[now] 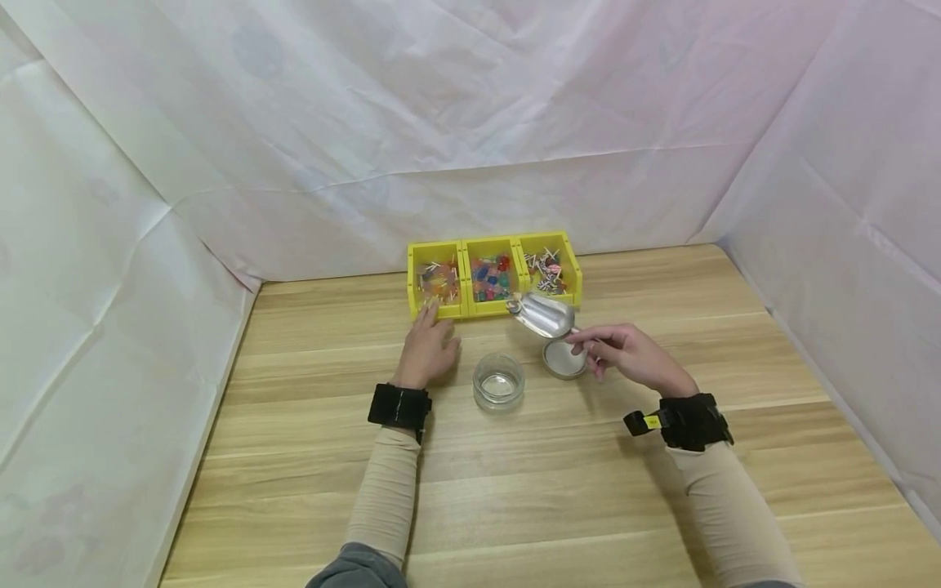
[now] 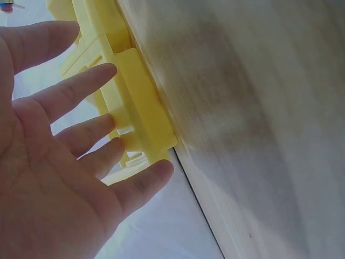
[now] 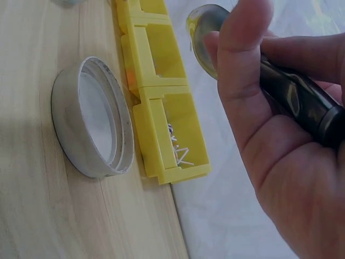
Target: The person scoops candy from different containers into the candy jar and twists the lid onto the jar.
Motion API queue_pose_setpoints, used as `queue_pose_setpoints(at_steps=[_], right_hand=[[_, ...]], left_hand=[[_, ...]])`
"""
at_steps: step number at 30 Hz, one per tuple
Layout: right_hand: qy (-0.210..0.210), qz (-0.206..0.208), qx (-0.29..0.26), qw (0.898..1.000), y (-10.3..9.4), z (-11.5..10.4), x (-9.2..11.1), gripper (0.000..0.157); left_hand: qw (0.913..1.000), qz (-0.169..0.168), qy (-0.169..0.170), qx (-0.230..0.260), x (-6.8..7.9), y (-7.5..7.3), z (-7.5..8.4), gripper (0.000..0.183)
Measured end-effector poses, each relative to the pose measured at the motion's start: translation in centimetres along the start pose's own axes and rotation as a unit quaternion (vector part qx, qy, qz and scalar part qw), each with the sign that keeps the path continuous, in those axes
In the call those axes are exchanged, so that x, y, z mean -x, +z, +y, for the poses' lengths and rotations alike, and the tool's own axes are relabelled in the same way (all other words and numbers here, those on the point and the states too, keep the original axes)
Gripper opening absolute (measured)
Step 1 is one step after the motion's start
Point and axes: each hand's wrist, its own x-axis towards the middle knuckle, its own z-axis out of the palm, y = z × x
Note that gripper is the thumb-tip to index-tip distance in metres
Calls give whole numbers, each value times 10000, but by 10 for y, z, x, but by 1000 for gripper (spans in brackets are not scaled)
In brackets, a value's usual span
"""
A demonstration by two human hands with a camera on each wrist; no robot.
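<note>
My right hand [image 1: 625, 353] grips the dark handle [image 3: 299, 94] of a metal scoop [image 1: 546, 315]. The scoop's front end overlaps the yellow three-compartment bin [image 1: 476, 310] in the head view, with something small and pale at its lip. Loosely spread, the fingers of my left hand [image 1: 426, 349] are at the front wall of the left compartment; nothing is in its palm [image 2: 59, 167]. Between the hands stands an open glass jar [image 1: 498, 382]. A round lid [image 1: 564, 359] lies inner side up beneath the scoop's handle end.
Lollipops with white sticks [image 1: 439, 280] fill the left compartment. The middle one holds colourful wrapped candies [image 1: 491, 278], the right one striped lollipops [image 1: 547, 271]. White cloth [image 1: 456, 106] hangs behind the wooden table [image 1: 515, 506] and along both sides.
</note>
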Motion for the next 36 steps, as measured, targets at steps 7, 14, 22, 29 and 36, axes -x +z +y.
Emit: queue_pose_setpoints(at_steps=[7, 14, 22, 29, 36], right_hand=[[-256, -202, -13, 9995, 2, 2, 3, 28], [-480, -312, -103, 9983, 7, -1, 6, 27], [-523, -367, -125, 9979, 10, -3, 7, 27], [-539, -415, -78, 9977, 10, -4, 8, 27], [-650, -565, -108, 9962, 12, -1, 7, 27]], left_hand=[[10000, 19, 20, 8, 0, -1, 0, 41], [10000, 32, 19, -13, 1, -1, 0, 40], [10000, -4, -11, 15, 1, -3, 1, 41], [10000, -32, -36, 15, 0, -2, 1, 42], [10000, -30, 39, -29, 0, -1, -2, 43]])
